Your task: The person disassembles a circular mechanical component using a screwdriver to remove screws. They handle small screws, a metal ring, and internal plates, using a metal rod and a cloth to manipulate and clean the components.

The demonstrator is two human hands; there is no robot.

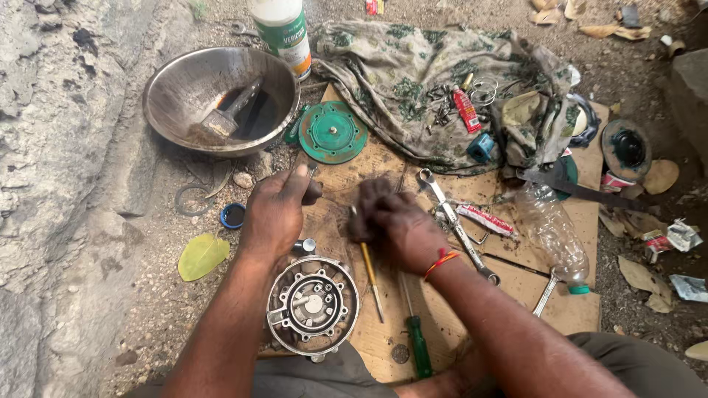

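Note:
My left hand [276,210] is closed around a small metal piece pinched at the fingertips, above a round grey metal housing [313,304] that stands near my knees. My right hand [394,225], with a red-orange thread at the wrist, is curled on the cardboard [516,291]; its fingers are blurred and what they grip is hidden. A yellow-handled screwdriver [371,276] lies just under it, and a green-handled screwdriver [417,340] lies nearer to me. A combination spanner [451,221] lies to its right.
A steel bowl [177,81] with dark liquid and a brush sits far left. A green round cover [332,133], a patterned cloth [413,74] with small parts and a red tube, a white-green bottle [284,29] and a clear plastic bottle [553,232] surround the cardboard.

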